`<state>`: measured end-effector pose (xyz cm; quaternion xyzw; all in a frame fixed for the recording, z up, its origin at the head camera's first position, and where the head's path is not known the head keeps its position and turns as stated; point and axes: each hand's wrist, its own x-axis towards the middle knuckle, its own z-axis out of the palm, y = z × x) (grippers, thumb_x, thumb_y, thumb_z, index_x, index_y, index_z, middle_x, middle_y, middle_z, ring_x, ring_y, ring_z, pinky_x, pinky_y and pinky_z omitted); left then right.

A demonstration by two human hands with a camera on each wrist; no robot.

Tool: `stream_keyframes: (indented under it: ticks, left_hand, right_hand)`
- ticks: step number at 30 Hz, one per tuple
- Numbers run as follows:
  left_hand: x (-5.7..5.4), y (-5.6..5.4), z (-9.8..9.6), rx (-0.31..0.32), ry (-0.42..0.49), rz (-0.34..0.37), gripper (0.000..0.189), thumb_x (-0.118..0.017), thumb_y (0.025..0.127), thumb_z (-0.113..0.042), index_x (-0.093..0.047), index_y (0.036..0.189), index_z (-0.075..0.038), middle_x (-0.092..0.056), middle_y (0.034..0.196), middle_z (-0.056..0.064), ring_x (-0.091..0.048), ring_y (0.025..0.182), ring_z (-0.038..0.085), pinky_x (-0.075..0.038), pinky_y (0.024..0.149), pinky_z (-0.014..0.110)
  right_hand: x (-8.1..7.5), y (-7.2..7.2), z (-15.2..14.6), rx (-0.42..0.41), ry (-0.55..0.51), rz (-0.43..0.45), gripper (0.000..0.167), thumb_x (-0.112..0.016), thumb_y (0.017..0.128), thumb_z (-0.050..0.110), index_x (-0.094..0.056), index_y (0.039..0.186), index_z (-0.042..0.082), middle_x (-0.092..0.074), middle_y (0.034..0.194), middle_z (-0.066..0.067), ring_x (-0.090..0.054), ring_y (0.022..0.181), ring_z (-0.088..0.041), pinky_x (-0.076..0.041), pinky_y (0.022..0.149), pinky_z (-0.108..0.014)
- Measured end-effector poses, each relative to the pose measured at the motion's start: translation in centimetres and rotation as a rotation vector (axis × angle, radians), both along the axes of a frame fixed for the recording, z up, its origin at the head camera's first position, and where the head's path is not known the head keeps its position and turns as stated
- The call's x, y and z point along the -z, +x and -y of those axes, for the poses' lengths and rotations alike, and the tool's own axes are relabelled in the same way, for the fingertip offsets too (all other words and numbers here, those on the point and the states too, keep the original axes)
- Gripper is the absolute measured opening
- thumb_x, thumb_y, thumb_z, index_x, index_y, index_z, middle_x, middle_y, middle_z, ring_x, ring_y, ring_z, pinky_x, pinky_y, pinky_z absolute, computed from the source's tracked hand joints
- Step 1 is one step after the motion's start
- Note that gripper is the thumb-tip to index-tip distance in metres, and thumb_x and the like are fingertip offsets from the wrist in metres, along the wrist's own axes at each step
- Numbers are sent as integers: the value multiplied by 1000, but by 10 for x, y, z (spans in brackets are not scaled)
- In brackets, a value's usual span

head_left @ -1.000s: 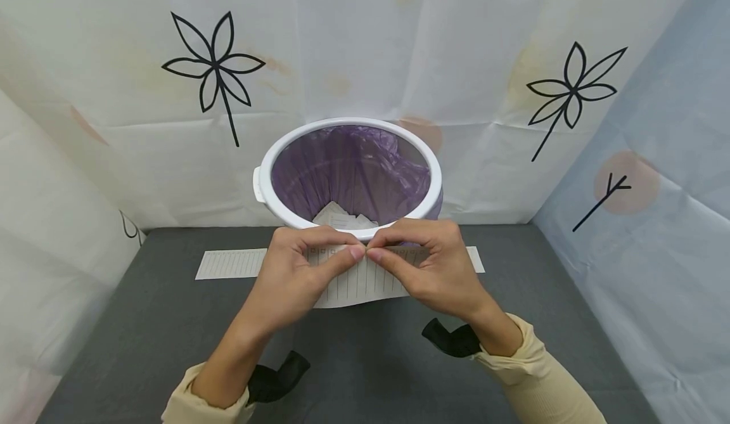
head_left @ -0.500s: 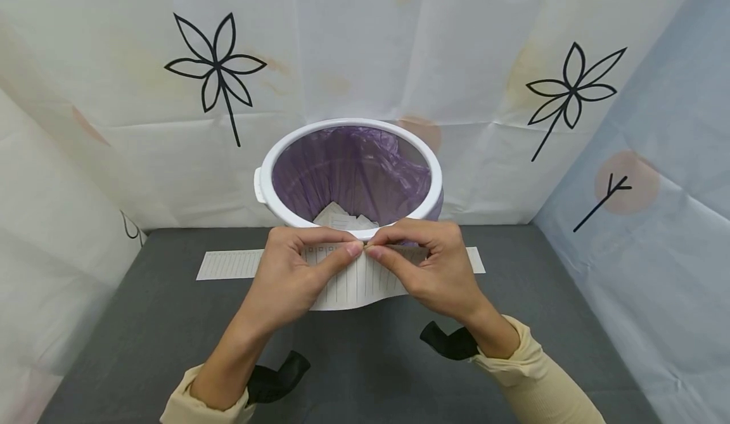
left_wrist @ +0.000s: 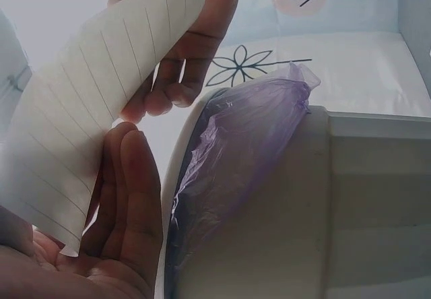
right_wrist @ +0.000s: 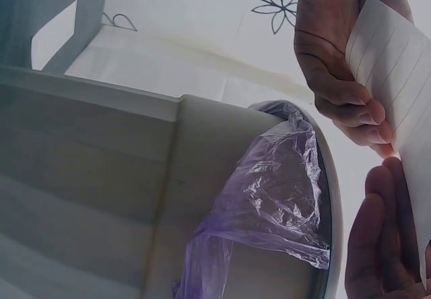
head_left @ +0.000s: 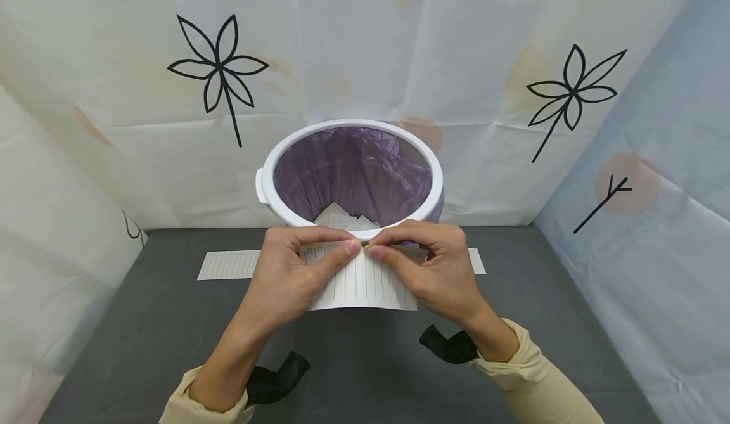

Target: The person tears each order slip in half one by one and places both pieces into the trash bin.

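Nearest are the cream sleeves (head_left: 202, 400), pushed back off the wrists, with a dark band (head_left: 279, 381) jutting from one wrist and its match from the other, over the grey worktop (head_left: 365, 370).

A little further on, the left hand (head_left: 293, 278) and right hand (head_left: 441, 275) come almost together, each grip narrowed to a thumb-and-forefinger pinch on the lined sheet (head_left: 365, 284). They have it side by side at the middle of its upper edge, just in front of the bin (head_left: 353, 123). To my eye the step in hand is readying a tear at that edge; whether a split has begun, I can't make out. If so, the next move calls for both pinches to stay firm and pull against each other, so the paper parts cleanly between them.

The sheet's long axis seems to run left to right across the person's front, its ruled lines crossing the short way. The edge with small printed boxes points toward the bin; the opposite edge hangs toward the person, slightly bowed.

Past the hands, a paper strip (head_left: 230, 264) lies sideways on the worktop, and a pale end (head_left: 478, 261) shows to the right; I can't tell whether they join. Beyond stands the bin, with a purple liner (head_left: 365, 164) and paper pieces (head_left: 342, 219) inside, then the flower-printed backdrop (head_left: 353, 63).
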<state>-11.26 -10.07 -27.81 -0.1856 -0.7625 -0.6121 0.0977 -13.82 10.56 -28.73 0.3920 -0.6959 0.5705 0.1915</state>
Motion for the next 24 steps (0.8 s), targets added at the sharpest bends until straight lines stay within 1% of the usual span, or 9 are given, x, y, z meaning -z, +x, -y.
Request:
stream_keyframes:
  ticks: [4, 7, 14, 24]
  left_hand:
    - [-1, 0, 0, 1, 13, 24, 9, -78, 90, -12, -82, 96, -5, -76, 87, 2, -69, 69, 17, -56, 58, 30]
    - [-2, 0, 0, 0, 19, 36, 9, -78, 90, -12, -82, 96, -5, -76, 87, 3, -69, 67, 18, -56, 58, 31]
    - [-3, 1, 0, -23, 12, 31, 9, -79, 90, -12, -82, 95, -6, -77, 87, 1, -69, 70, 17, -56, 60, 29]
    - [-5, 1, 0, -35, 23, 39, 10, -79, 90, -13, -82, 96, -5, -77, 89, 1, -69, 72, 17, -56, 61, 30]
  right_hand:
    - [0, 0, 1, -3, -14, 2, 18, -79, 79, -14, -77, 88, 1, -75, 85, -6, -72, 79, -19, -57, 69, -27]
    - [0, 0, 1, -7, -24, 8, 17, -79, 79, -13, -77, 89, 1, -76, 86, -6, -72, 79, -20, -57, 69, -27]
    - [2, -1, 1, -26, -58, 14, 9, -79, 83, -9, -77, 89, -1, -75, 84, -14, -71, 79, -18, -57, 68, -26]
    - [2, 0, 2, -15, -73, 20, 9, -78, 83, -8, -77, 89, -1, -75, 84, -14, -72, 78, -19, -57, 69, -27]
